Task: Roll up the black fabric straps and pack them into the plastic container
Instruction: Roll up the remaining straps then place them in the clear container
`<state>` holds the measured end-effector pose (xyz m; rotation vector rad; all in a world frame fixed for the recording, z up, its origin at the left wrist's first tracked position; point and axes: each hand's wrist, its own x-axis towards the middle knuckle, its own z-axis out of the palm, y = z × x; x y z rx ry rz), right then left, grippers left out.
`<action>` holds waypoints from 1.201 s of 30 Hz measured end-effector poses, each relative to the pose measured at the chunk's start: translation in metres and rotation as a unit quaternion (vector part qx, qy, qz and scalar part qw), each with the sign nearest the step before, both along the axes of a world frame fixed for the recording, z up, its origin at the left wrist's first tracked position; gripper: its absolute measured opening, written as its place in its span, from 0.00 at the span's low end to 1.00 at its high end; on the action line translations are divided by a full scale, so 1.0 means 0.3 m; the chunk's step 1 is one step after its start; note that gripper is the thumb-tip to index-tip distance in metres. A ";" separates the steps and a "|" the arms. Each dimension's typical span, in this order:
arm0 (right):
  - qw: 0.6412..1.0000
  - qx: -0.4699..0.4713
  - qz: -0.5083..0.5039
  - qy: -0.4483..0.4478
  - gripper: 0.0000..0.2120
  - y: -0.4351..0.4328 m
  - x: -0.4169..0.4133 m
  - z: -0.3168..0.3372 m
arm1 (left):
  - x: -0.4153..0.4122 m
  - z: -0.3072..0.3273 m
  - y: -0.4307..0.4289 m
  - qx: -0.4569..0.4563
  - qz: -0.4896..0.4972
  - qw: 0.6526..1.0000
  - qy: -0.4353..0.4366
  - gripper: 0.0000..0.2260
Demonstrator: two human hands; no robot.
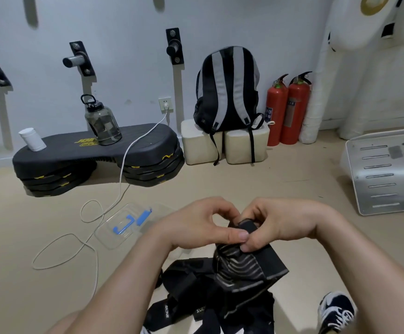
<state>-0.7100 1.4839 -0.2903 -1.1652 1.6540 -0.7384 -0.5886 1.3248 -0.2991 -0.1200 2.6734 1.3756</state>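
Both forearms reach in from the bottom corners and meet at the middle, wrists bent inward so the hands face each other above the floor [292,189]. The left hand [203,227] is curled, its thumb stretched flat along the near side of the strap [249,263] and its other fingers [222,210] hooked over the top. The right hand [285,225] mirrors it, knuckles up, thumb pressed down beside the left thumb and the fingers wrapped over the far side. Together they grip the strap's rolled upper end, which shows as a small black bundle between the fingertips. The rest of the strap hangs below the hands, broad and black with grey wavy stripes, and runs down into the pile [191,292] of other black straps lying close to the person. The container [104,239], clear plastic with blue clips, lies on the floor to the left of the left wrist, apart from the hands and the pile. A white cable [121,174] loops past it. A dark shoe [336,312] shows at lower right.
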 end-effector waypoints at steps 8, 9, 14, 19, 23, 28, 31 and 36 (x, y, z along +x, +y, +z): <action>0.998 0.038 -0.010 0.053 0.10 0.005 -0.001 0.009 | 0.007 -0.004 0.003 0.022 -0.066 0.993 -0.093 0.17; 0.996 0.031 -0.027 0.075 0.09 0.005 0.003 0.013 | 0.003 -0.010 0.003 0.014 -0.057 0.995 -0.078 0.15; 0.896 -0.142 -0.397 0.139 0.13 -0.027 -0.024 -0.013 | -0.029 -0.022 0.002 0.134 0.197 0.968 0.074 0.12; 0.916 0.023 -0.394 -0.075 0.30 -0.020 -0.003 0.013 | -0.056 -0.028 0.006 0.308 0.346 0.878 0.120 0.12; 0.914 -0.028 -0.336 -0.227 0.18 -0.081 0.070 -0.032 | -0.073 -0.070 0.021 0.130 0.352 0.913 0.158 0.11; 0.892 -0.086 -0.378 -0.232 0.04 -0.112 0.081 -0.072 | -0.064 -0.060 0.026 -0.031 0.370 0.907 0.197 0.13; 0.866 -0.130 -0.432 -0.218 0.15 -0.119 0.086 -0.058 | -0.064 -0.058 0.024 0.023 0.394 0.898 0.195 0.11; 0.858 -0.225 -0.438 -0.144 0.26 -0.102 0.088 -0.033 | -0.051 -0.036 0.049 0.253 0.386 0.871 0.165 0.10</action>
